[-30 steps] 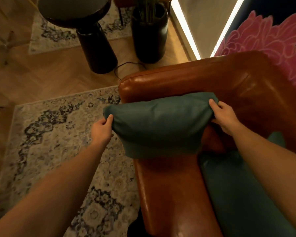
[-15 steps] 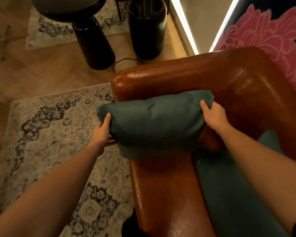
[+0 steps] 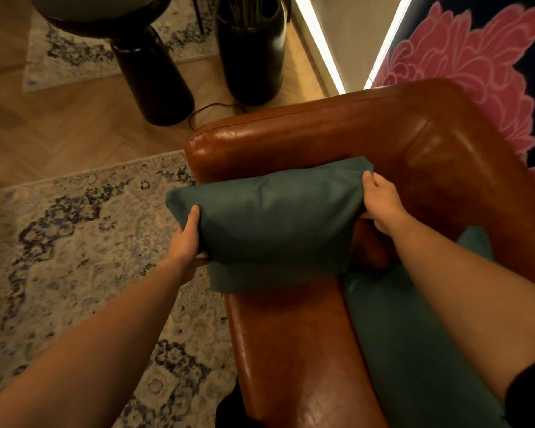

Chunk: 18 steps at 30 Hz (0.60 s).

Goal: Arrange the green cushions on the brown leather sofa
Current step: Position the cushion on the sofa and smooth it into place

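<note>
So I'm holding one plump dark-green fabric cushion (image 3: 272,223) over the front corner of the brown leather sofa (image 3: 322,140), right where the armrest meets the front edge. My left hand (image 3: 186,239) is clamping the cushion's outer end, thumb on top, and my right hand (image 3: 382,200) is pinching the corner nearest the sofa's inside. Both hands are closed on fabric, nothing loose.

I'm guessing the trick here is keeping both ends level while I'm swinging it inward toward the seat, so it's landing flat against the arm rather than flopping off onto the patterned rug (image 3: 74,242) beside the sofa. Even grip, no twisting.

Count-wise I'm seeing two green cushions: the one I'm holding, plus a second green cushion (image 3: 414,350) lying on the sofa's seat under my right forearm.
</note>
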Each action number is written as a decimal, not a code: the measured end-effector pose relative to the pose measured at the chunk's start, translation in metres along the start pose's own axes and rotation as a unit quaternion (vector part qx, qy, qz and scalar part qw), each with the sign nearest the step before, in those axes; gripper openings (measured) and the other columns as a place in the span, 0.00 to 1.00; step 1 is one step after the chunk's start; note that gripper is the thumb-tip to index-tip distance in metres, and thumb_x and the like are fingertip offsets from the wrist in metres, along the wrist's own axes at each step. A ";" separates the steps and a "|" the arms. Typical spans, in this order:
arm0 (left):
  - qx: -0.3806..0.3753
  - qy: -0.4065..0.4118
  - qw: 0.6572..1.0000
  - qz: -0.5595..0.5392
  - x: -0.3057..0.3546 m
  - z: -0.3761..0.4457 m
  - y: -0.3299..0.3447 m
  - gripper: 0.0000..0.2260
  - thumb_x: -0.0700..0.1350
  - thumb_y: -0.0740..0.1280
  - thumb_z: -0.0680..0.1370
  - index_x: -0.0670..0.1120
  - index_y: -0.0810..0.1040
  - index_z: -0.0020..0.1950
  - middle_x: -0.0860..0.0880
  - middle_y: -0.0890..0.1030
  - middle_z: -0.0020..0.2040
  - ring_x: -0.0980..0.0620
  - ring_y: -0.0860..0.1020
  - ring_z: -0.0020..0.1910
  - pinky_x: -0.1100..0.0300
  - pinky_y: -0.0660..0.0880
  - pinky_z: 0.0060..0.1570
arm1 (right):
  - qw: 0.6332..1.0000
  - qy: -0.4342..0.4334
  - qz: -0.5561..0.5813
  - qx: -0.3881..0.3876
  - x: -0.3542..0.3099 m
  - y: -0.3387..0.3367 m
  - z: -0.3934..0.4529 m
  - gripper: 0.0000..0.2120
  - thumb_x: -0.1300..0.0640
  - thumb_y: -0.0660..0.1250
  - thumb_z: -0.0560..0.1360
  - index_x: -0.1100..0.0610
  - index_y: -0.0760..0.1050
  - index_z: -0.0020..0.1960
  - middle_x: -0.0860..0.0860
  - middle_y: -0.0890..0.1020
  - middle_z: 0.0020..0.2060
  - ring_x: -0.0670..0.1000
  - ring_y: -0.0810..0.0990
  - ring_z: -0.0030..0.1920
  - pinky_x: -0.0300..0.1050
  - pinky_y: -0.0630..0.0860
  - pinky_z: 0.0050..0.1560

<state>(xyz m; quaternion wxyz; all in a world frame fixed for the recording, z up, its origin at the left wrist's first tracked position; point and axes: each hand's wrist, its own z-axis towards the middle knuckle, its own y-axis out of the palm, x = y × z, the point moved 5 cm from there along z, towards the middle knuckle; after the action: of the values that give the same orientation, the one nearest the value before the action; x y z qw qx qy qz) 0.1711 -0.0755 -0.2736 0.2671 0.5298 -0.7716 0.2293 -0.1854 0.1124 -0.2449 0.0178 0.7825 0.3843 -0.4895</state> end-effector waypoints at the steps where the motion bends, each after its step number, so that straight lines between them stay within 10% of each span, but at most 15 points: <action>1: 0.001 0.003 1.000 -0.008 0.000 0.000 0.002 0.38 0.69 0.63 0.77 0.52 0.58 0.81 0.45 0.66 0.78 0.37 0.67 0.75 0.35 0.71 0.68 | 1.000 0.005 0.008 0.004 0.001 -0.002 0.002 0.20 0.43 0.53 0.86 0.50 0.74 0.71 0.49 0.78 0.57 0.54 0.77 0.59 0.63 0.78 0.63; 18: -0.069 0.017 0.997 -0.035 0.003 -0.010 0.075 0.36 0.68 0.66 0.76 0.61 0.59 0.80 0.50 0.68 0.78 0.39 0.69 0.74 0.30 0.69 0.67 | 0.995 0.038 0.075 0.049 0.007 -0.065 0.029 0.20 0.43 0.56 0.85 0.48 0.73 0.73 0.48 0.79 0.62 0.54 0.78 0.63 0.64 0.76 0.64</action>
<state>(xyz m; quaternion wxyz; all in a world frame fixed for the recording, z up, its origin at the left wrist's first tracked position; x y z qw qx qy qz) 0.1012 -0.0464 -0.2697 0.3241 0.5329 -0.7617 0.1754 -0.2456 0.1505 -0.2433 0.0010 0.8270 0.3006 -0.4750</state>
